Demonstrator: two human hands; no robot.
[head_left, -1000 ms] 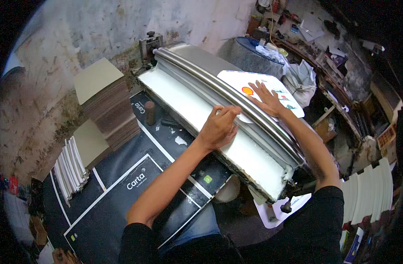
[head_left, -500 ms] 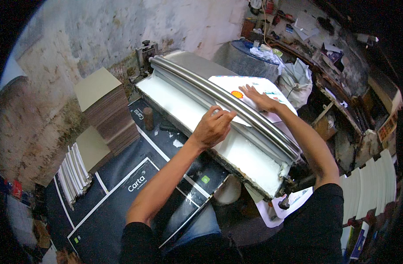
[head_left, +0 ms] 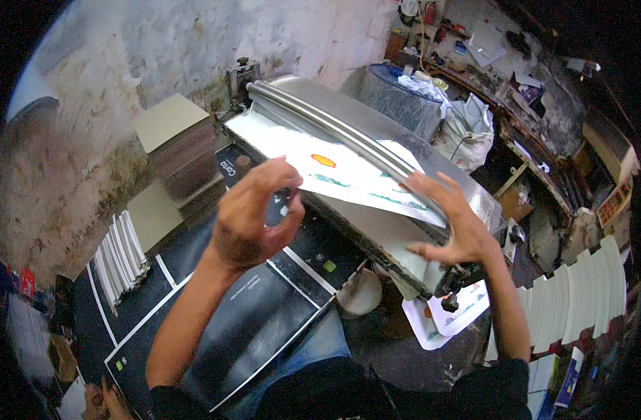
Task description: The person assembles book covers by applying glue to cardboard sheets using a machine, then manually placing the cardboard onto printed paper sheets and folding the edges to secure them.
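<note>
A white printed sheet (head_left: 355, 178) with a red-and-yellow emblem and green print lies on the near side of a long metal roller (head_left: 334, 129), partly under it. My left hand (head_left: 254, 213) is at the sheet's near left edge, its fingers curved and the thumb apart, with a gap between them. Whether a fingertip touches the paper I cannot tell. Over the sheet's right end is my right hand (head_left: 450, 220), fingers and thumb spread wide. The roller sits on a bench-top machine with a metal plate (head_left: 432, 133) behind it and a pale front bed (head_left: 359, 220).
Grey-brown board stacks (head_left: 187, 157) and a row of white folded pieces (head_left: 121, 262) stand on the black-covered table (head_left: 222, 336) at left. Printed sheets (head_left: 460, 311) lie below the machine's right end. Pale curved stacks (head_left: 572, 301) are at right, a blue drum (head_left: 397, 91) behind.
The printed sheet has come from behind the roller to its near side. My left hand has moved left and my right hand nearer, off the rear plate.
</note>
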